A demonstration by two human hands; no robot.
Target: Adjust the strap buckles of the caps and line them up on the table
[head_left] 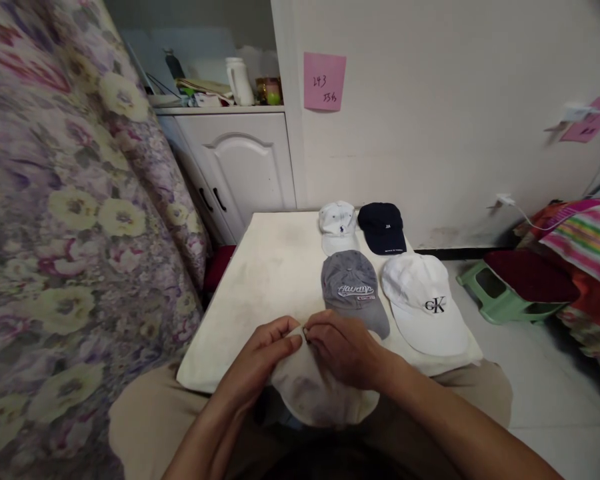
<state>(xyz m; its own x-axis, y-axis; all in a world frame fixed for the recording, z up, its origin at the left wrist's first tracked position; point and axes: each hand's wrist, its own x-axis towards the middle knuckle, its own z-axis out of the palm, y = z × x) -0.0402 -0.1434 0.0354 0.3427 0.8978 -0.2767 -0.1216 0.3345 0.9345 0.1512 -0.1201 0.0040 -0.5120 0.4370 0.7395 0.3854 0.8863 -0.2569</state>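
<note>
Low over the table's near edge, a pale beige cap [317, 393] is held between both hands above my lap. My left hand [267, 347] pinches its edge with thumb and fingers. Beside it, my right hand [345, 347] is closed at the same edge, with a small metal-looking piece, perhaps a strap buckle, at the fingertips. Just beyond lies a grey cap [350, 280] with white lettering. To its right is a white cap [415, 293] with dark letters. Farther back sit a small white cap [339, 220] and a dark navy cap [380, 223].
The caps lie on a cream-covered table [270, 267]. A floral curtain [80, 233] hangs on the left, by a white cabinet [245, 153] with a white jug [240, 81] on its shelf. A green stool [500, 307] with a dark red top stands on the right.
</note>
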